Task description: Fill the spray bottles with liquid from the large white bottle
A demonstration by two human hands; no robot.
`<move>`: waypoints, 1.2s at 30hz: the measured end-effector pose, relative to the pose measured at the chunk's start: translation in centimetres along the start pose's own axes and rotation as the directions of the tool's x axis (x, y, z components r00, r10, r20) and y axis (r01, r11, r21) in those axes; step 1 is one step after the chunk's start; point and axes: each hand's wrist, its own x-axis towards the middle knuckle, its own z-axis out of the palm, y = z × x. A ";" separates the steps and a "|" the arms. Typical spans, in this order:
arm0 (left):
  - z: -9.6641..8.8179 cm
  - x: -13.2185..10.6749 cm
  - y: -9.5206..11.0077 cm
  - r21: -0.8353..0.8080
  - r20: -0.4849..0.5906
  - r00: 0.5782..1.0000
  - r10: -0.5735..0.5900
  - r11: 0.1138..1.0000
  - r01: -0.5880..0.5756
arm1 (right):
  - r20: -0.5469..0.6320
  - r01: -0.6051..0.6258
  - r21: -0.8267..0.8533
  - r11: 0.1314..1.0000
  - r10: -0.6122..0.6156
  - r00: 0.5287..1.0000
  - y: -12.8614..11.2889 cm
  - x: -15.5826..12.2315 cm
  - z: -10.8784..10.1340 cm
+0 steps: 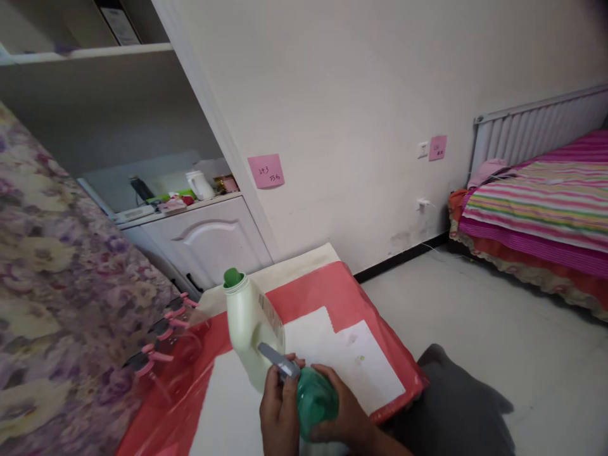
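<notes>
Your right hand [350, 408] clasps a green container [317, 402]; your left hand [280, 400] pinches a grey piece [274, 356] near the pale jug [243, 316] on the counter [304, 258].

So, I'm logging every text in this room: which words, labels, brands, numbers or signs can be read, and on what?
"243", as best I can tell: left pink note; the marks below it are unclear.
Right pink note: writing too small to read.
Jug: print on its side too blurred to read.
White label, top left: too small to read.
Green container: no readable text.
</notes>
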 end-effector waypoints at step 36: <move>-2.2 0.1 3.1 -0.019 0.109 0.994 0.026 1.000 -0.024 | -0.032 0.042 -0.290 0.956 -0.054 0.998 0.3 -1.3 0.5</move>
